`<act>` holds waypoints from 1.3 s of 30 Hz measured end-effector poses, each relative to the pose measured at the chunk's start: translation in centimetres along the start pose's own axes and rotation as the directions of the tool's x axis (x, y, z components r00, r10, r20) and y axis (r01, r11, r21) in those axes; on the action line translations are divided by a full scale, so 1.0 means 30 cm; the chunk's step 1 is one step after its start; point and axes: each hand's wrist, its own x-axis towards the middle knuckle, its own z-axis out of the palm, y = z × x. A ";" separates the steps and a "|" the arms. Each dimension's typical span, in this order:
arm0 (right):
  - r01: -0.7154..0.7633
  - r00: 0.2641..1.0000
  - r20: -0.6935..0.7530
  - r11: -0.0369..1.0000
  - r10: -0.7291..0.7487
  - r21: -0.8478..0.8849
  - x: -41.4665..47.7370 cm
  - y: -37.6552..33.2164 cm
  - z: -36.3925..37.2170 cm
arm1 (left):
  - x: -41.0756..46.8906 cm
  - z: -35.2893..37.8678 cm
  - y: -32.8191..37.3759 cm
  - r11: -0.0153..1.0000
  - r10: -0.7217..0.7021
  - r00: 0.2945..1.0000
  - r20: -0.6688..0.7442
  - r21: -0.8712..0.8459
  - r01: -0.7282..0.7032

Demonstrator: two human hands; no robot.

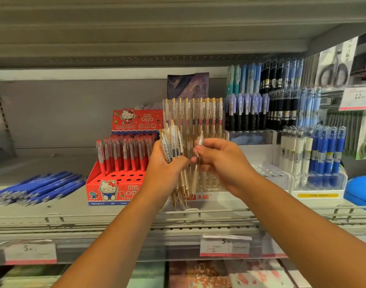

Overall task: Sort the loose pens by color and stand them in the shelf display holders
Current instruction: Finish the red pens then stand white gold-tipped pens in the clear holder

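Near the middle of the shelf (70, 210), just behind its front edge, the left grip (167, 163) is clamped round a bundle of clear pens (171, 142) with gold tips. The bundle is held upright and a little fanned, I think so that each pen can be seen and picked apart from the others. The right grip (221, 161) pinches a single pen (200, 139) of the same kind between thumb and fingers, tip down, just beside the bundle. It seems to be separated for placing.

Directly behind both hands stands the clear holder (217, 194) with similar pens upright in it, so this is probably where the pen belongs. To the left, a red box (115, 183) holds red pens. Near the left edge of the shelf, loose blue pens (43, 186) lie flat in a heap, not yet sorted. Towards the right edge, another holder (319, 183) keeps white and blue pens standing.
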 end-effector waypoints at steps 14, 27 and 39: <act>0.338 0.815 -0.245 0.775 -0.525 -0.534 0.072 -0.032 -0.114 | -0.014 0.000 0.020 0.995 -0.021 1.000 0.013 0.096 0.020; 0.188 0.922 -0.092 0.643 -0.376 -0.742 0.075 0.046 -0.109 | -0.017 0.006 0.023 0.996 -0.006 1.000 0.020 0.088 0.004; 0.183 0.841 -0.119 0.483 -0.529 -0.856 0.043 0.013 -0.091 | -0.020 0.003 0.017 0.999 0.019 0.998 0.066 0.043 -0.022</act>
